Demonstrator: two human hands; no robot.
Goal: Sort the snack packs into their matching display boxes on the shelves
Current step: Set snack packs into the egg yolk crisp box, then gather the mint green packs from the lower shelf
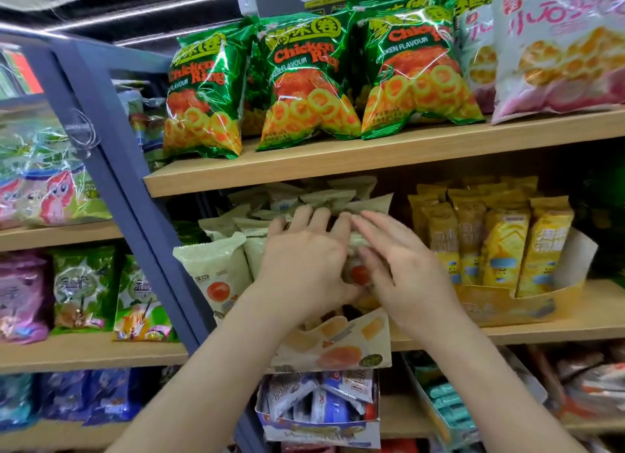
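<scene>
Our left hand (304, 263) rests with straight fingers on the cream snack packs (216, 266) standing inside the cream display box (338, 347) on the middle shelf (575, 327). Our right hand (402, 266), fingers also straight and loose, touches one pack (358, 274) just above that box's front panel. Right of the cream box we see yellow packs (500, 246) upright in a yellow box (507, 305). Above it stand green ring-snack bags (304, 77).
</scene>
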